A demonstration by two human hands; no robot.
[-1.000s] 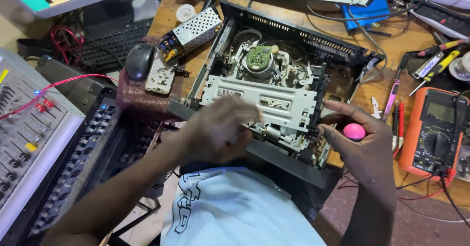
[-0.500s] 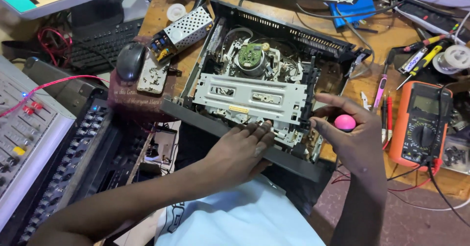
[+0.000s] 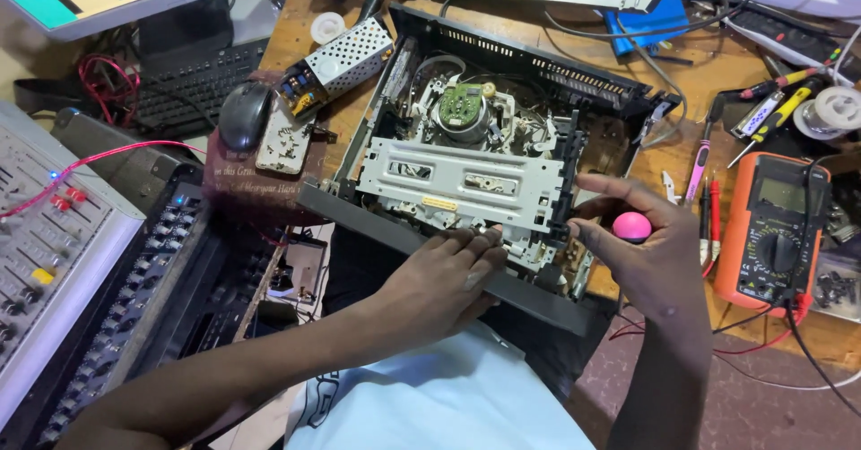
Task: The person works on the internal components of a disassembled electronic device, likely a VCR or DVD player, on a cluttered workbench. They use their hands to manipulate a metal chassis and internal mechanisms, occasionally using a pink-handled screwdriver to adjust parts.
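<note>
An opened video cassette recorder (image 3: 502, 64) lies on the wooden bench, its grey metal tape mechanism (image 3: 462, 186) and round head drum (image 3: 462, 108) exposed. My left hand (image 3: 439, 284) rests flat on the front edge of the chassis, fingers touching the lower edge of the mechanism. My right hand (image 3: 641, 253) holds the right side of the mechanism near a black plastic bracket (image 3: 565, 181), thumb and forefinger pinching it, with a pink ball-shaped screwdriver handle (image 3: 631, 227) tucked against the palm.
An orange multimeter (image 3: 771, 235) with leads sits right of the recorder. Screwdrivers and pens (image 3: 762, 114) lie behind it. A computer mouse (image 3: 244, 114), a small circuit board (image 3: 285, 136) and a metal power-supply cage (image 3: 345, 60) lie left. An audio mixer (image 3: 54, 244) and keyboard (image 3: 193, 78) stand further left.
My left hand slid down from on top of the mechanism to the front edge of the chassis. My right hand stayed at the right side with the pink handle.
</note>
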